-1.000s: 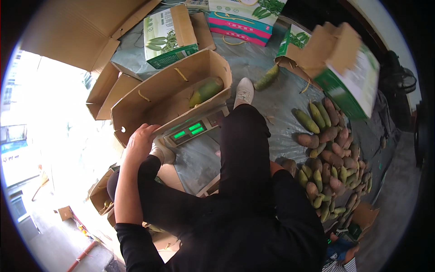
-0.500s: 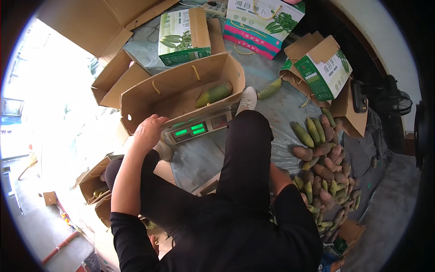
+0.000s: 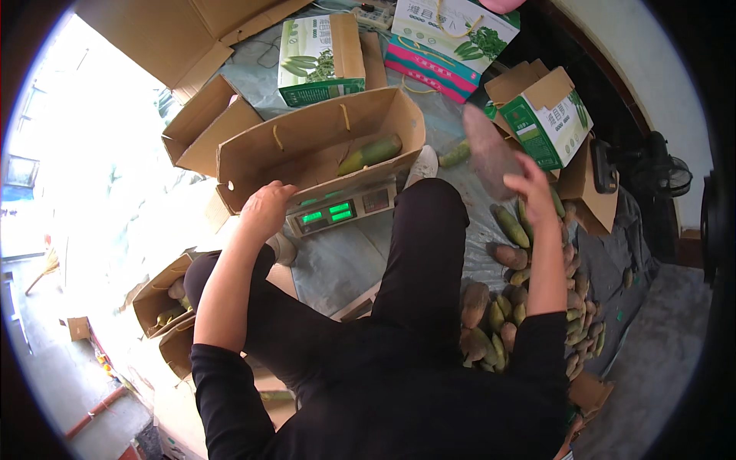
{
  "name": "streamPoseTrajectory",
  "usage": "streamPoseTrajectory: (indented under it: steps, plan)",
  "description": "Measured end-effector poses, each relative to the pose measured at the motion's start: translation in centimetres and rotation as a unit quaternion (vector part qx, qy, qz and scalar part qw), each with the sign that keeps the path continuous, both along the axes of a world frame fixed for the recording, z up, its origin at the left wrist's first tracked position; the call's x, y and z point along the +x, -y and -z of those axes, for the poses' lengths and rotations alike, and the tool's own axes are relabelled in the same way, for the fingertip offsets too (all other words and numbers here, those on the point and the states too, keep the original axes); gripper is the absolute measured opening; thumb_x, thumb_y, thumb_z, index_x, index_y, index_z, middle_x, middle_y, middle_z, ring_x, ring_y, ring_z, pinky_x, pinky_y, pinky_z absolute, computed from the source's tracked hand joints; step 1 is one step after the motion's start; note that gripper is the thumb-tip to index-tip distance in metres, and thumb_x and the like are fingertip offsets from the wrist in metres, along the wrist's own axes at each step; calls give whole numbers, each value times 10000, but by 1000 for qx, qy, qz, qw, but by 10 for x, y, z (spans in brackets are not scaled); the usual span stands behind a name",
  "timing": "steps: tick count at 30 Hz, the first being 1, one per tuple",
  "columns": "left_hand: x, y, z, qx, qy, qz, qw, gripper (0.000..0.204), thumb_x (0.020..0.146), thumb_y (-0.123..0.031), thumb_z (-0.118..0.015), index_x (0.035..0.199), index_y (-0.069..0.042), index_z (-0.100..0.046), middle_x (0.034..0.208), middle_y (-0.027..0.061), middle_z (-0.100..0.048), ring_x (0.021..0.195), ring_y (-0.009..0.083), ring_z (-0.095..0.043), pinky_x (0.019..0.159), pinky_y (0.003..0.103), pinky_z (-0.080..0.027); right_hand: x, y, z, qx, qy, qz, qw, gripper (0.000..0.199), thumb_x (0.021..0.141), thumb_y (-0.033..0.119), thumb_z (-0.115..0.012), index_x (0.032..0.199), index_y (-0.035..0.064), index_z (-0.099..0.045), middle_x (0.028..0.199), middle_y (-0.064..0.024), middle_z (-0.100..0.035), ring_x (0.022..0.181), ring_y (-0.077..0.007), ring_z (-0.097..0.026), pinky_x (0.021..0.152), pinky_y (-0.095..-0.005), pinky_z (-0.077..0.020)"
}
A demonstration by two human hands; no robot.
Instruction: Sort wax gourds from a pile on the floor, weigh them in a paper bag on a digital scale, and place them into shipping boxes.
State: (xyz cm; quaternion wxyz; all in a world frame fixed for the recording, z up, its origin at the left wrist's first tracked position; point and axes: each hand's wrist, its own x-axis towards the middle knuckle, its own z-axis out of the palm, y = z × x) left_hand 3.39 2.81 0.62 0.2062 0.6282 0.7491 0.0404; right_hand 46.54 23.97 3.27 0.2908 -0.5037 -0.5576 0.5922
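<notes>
A grey sheet (image 3: pixel 337 268) covered the floor. The pile (image 3: pixel 497 310) of red and green roots occupied its right side. The open carton (image 3: pixel 253 161) stood at far left of centre, with two yellow handle cords inside. A white-and-green box (image 3: pixel 314 57) stood beyond it; a pink-and-blue box (image 3: pixel 429 67) was positioned to the right of that box. The scale (image 3: pixel 345 211) presented its green-lit panel at the carton's near side; its platform was hidden. The red root (image 3: pixel 487 149) was raised above the sheet, right of the carton and tilted, its far end to the left. The green root (image 3: pixel 370 154) lay inside the carton at the right end. The right hand (image 3: pixel 534 188) had its fingers closed around the red root's near end. The left hand (image 3: pixel 267 208) had its fingers on the carton's near rim; whether they gripped it could not be determined.
</notes>
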Motion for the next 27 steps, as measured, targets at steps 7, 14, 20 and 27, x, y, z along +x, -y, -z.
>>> streamPoseTrajectory:
  steps: [7, 14, 20, 27]
  plan:
    - [-2, 5, -6, -17, 9, -15, 1000, 350, 777, 21, -477, 1061, -119, -627, 940, 131, -578, 942, 314, -577, 824, 394, -465, -169, -19, -63, 66, 28, -235, 969, 645, 611, 250, -760, 1169, 9, -542, 1131, -122, -564, 1049, -207, -518, 891, -322, -400]
    - [0, -2, 0, -8, 9, 2, 1000, 306, 790, 2, -499, 1042, -115, -627, 929, 137, -572, 934, 321, -577, 816, 401, -464, -295, -3, 9, 175, 236, -372, 881, 681, 481, 403, -793, 1028, 33, -629, 1019, -154, -628, 939, -256, -602, 805, -340, -479]
    - [-1, 1, -7, -8, 41, -10, 999, 300, 805, -22, -507, 1060, -121, -630, 945, 142, -572, 946, 320, -574, 818, 406, -463, -351, 37, 59, 156, 355, -463, 797, 697, 475, 374, -774, 1076, 60, -610, 1046, -148, -632, 989, -294, -597, 861, -365, -473]
    - [-1, -2, -2, -23, 25, 0, 999, 327, 796, 5, -463, 1039, -123, -641, 944, 136, -573, 955, 315, -572, 826, 409, -465, -339, -1, 80, 195, 439, -497, 723, 516, 661, 277, -687, 1128, 74, -604, 1107, -156, -614, 1042, -294, -583, 894, -390, -470]
